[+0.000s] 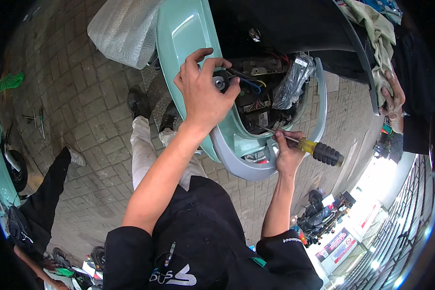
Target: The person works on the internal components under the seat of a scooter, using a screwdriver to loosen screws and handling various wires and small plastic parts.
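Note:
My left hand (203, 87) grips a small black part with a round silver centre (220, 83) at the left edge of the open compartment of a mint-green scooter (179, 29). Blue and yellow wires (256, 86) run beside it. My right hand (287, 152) holds a screwdriver (321, 151) with a yellow and black handle, its shaft pointing left toward the compartment. Inside lie dark components (253, 111) and a clear plastic-wrapped bundle (292, 79). A curved silver grab rail (244, 169) runs round the rear body; the raised black seat (319, 34) is at the top.
A co-worker's hand (391, 96) holds a pale cloth (377, 29) by the seat. Another person's leg (50, 183) shows at left, near a second green scooter (7, 164) and loose tools (42, 121) on the paving (92, 140). Bubble wrap (118, 31) is at upper left.

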Tool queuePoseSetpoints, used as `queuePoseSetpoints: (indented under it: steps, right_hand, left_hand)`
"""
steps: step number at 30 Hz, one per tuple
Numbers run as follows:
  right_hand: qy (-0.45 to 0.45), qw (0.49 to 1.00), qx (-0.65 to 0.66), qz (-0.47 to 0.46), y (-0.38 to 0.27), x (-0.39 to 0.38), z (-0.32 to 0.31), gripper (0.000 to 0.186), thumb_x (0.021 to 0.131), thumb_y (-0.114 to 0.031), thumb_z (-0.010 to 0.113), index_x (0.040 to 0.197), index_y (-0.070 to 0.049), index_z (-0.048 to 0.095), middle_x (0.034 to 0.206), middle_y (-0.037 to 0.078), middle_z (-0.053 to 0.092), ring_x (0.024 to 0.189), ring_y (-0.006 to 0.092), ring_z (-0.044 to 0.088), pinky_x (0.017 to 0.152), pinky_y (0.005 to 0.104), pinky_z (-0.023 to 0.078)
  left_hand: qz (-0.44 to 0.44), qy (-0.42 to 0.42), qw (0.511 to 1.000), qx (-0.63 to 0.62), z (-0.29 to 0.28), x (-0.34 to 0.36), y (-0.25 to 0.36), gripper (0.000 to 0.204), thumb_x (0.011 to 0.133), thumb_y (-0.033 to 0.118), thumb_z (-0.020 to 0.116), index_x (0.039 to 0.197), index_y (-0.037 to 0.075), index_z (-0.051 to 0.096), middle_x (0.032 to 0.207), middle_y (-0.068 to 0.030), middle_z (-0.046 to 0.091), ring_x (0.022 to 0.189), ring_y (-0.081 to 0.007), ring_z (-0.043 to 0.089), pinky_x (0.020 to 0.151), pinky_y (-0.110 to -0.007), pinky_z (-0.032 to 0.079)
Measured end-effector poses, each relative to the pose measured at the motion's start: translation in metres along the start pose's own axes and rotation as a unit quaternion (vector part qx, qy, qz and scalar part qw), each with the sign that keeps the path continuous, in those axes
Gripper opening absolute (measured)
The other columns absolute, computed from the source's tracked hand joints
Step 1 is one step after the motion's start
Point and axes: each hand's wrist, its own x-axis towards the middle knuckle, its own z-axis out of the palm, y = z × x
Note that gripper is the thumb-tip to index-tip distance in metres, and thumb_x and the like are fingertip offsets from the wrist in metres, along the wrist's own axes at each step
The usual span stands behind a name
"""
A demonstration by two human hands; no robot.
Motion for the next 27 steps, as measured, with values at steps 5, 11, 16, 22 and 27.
queuePoseSetpoints:
  steps: [5, 11, 16, 22, 27]
  right_hand:
    - [-0.016, 1.000, 0.004, 0.018, 0.0027, 0.0036, -0.0001, 0.022, 0.077, 0.003, 0.066, 0.086, 0.000, 0.047, 0.082, 0.014, 0.062, 0.075, 0.0187, 0.063, 0.069, 0.0307, 0.055]
    - [-0.013, 0.999, 0.005, 0.041, -0.0013, 0.0038, 0.0031, 0.022, 0.076, 0.003, 0.068, 0.084, 0.001, 0.048, 0.082, 0.017, 0.064, 0.072, 0.0182, 0.063, 0.069, 0.0282, 0.053]
    - [-0.012, 0.999, 0.001, 0.040, 0.0004, 0.0045, 0.0030, 0.023, 0.075, 0.003, 0.069, 0.084, 0.001, 0.048, 0.082, 0.017, 0.064, 0.072, 0.0180, 0.063, 0.068, 0.0281, 0.052]
    - [-0.011, 0.999, -0.016, 0.046, 0.0006, 0.0048, 0.0041, 0.024, 0.076, 0.002, 0.069, 0.086, 0.001, 0.047, 0.082, 0.017, 0.064, 0.073, 0.0183, 0.063, 0.069, 0.0280, 0.052]
    - [-0.020, 0.999, -0.008, 0.032, 0.0024, 0.0049, 0.0025, 0.024, 0.077, 0.002, 0.068, 0.086, 0.001, 0.046, 0.082, 0.016, 0.064, 0.074, 0.0184, 0.063, 0.069, 0.0280, 0.051]
  left_hand:
    - [-0.003, 0.002, 1.000, 0.001, 0.0014, -0.0001, -0.0012, 0.032, 0.061, 0.019, 0.073, 0.089, 0.014, 0.060, 0.113, -0.0084, 0.048, 0.109, -0.0269, 0.042, 0.091, -0.041, 0.025]
    - [-0.004, 0.004, 1.000, 0.005, 0.0014, -0.0010, -0.0018, 0.032, 0.061, 0.019, 0.073, 0.090, 0.015, 0.060, 0.112, -0.0082, 0.048, 0.108, -0.0272, 0.042, 0.090, -0.041, 0.025]
    - [-0.010, 0.002, 1.000, 0.001, 0.0015, -0.0012, -0.0018, 0.031, 0.061, 0.019, 0.073, 0.089, 0.015, 0.061, 0.111, -0.0082, 0.048, 0.108, -0.0271, 0.043, 0.091, -0.041, 0.025]
    - [-0.018, -0.010, 1.000, 0.009, -0.0014, -0.0012, 0.0003, 0.031, 0.064, 0.021, 0.073, 0.091, 0.013, 0.060, 0.115, -0.0092, 0.048, 0.111, -0.0291, 0.043, 0.093, -0.043, 0.028]
    - [-0.017, -0.010, 1.000, 0.011, -0.0020, -0.0010, 0.0008, 0.031, 0.063, 0.021, 0.073, 0.090, 0.013, 0.060, 0.115, -0.0089, 0.048, 0.111, -0.0287, 0.043, 0.093, -0.043, 0.028]
